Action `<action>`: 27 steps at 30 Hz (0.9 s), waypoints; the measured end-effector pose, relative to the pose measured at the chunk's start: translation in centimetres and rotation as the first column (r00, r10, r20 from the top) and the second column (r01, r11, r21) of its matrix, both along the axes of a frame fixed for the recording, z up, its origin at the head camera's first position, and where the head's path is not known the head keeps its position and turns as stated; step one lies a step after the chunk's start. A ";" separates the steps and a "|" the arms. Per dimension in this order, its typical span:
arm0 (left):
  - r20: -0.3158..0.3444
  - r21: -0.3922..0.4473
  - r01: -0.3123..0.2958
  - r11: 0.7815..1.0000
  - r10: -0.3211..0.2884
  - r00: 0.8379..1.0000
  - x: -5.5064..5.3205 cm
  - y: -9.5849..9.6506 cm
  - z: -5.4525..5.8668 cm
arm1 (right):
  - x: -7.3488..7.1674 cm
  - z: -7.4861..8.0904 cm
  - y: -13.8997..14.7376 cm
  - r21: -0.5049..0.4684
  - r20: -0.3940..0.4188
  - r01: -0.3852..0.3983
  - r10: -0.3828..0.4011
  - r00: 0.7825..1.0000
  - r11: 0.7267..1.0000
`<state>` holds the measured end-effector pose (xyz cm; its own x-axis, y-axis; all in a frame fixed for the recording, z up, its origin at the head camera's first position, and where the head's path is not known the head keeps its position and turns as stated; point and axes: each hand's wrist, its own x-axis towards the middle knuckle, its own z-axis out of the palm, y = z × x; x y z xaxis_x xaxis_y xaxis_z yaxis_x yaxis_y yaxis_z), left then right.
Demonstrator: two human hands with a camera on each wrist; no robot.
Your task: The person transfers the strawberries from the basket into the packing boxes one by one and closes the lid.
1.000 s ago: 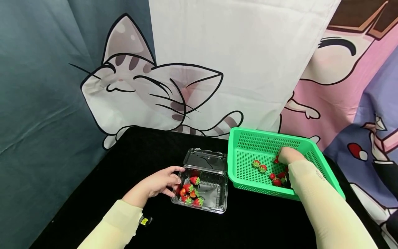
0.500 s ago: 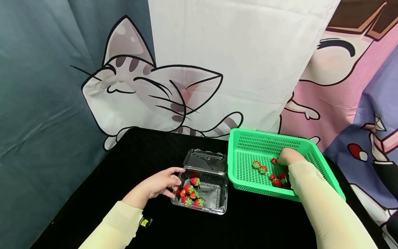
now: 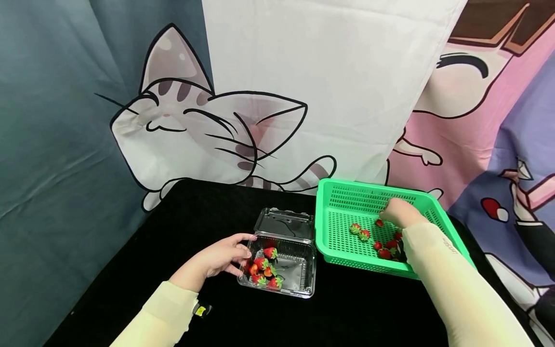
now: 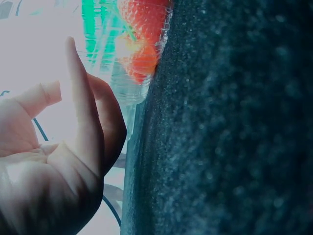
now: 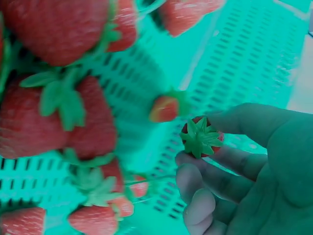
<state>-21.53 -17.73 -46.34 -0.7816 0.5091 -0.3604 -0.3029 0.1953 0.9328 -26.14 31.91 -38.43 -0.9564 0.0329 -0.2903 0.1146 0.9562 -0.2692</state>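
Observation:
My left hand [image 3: 223, 255] rests at the left side of an open, clear plastic box [image 3: 299, 270], its spread fingers touching the rim and outer wall. Several strawberries [image 3: 262, 263] lie in the box's left half. In the left wrist view, the fingers [image 4: 83, 103] stand fairly straight beside the see-through wall. Over the far right part of a green basket [image 3: 340, 238], my right hand [image 3: 401, 213] pinches a strawberry [image 5: 201, 138] between thumb and fingertips, leafy cap showing in the right wrist view. Its fingertips are hidden in the head view.
More strawberries [image 3: 385, 254] lie in the basket, with a pair [image 3: 360, 232] near its middle. The box's clear lid [image 3: 284, 224] is folded back behind it. A black cloth [image 3: 208, 205] covers the table, and printed curtains [image 3: 338, 72] hang behind.
My right hand has risen slightly and shifted toward the basket's back wall, and a strawberry shows below it. The left hand and the box have stayed put.

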 end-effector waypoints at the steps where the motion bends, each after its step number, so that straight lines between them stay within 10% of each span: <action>1: -0.001 0.000 0.000 1.000 0.000 1.000 0.0 0.0 0.0 | 0.0 0.3 -0.2 -0.014 -0.015 -0.002 0.002 1.000 1.000; 17: 0.004 0.004 0.004 1.000 -0.004 1.000 0.1 0.0 0.1 | 2.3 6.8 -6.0 -0.052 -0.185 -0.043 0.033 0.982 0.998; 27: 0.003 0.005 -0.004 1.000 0.004 1.000 0.1 0.0 0.2 | 5.7 7.3 -13.5 -0.070 -0.273 -0.213 0.187 0.944 0.974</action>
